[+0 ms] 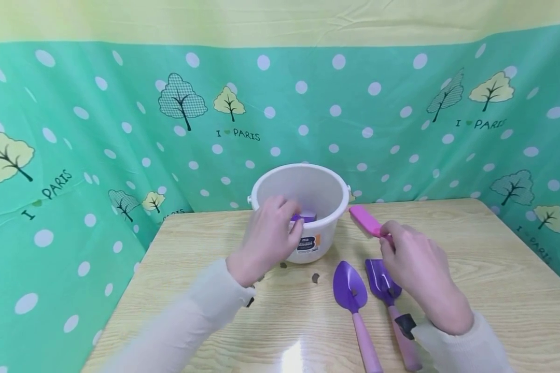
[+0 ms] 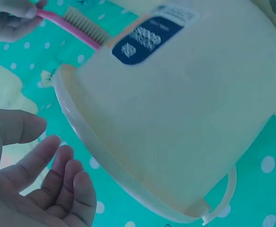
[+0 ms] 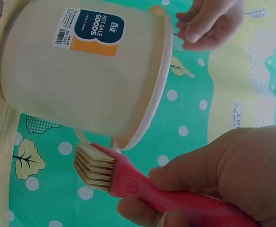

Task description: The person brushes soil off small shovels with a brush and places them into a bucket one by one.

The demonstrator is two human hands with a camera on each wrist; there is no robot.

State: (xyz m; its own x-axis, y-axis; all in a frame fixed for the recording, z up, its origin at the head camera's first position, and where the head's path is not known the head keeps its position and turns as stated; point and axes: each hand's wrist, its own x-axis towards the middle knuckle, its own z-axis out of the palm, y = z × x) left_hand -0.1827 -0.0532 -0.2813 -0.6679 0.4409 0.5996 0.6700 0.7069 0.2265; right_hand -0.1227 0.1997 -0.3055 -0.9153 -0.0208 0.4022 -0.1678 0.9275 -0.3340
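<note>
A white plastic bucket with a dark label stands upright at the back of the wooden table. My left hand is at the bucket's near rim, its fingers loosely bent with nothing between them in the left wrist view. Something purple lies inside the bucket, mostly hidden by the wall and the hand. My right hand grips the handle of a pink brush with pale bristles, held to the right of the bucket. Below that hand lie a purple pointed trowel and a purple square-ended shovel, both with pink handles.
Several small dark bits lie on the table in front of the bucket. A green dotted curtain hangs close behind the table and along both sides. The bucket's white bail handle hangs against its side.
</note>
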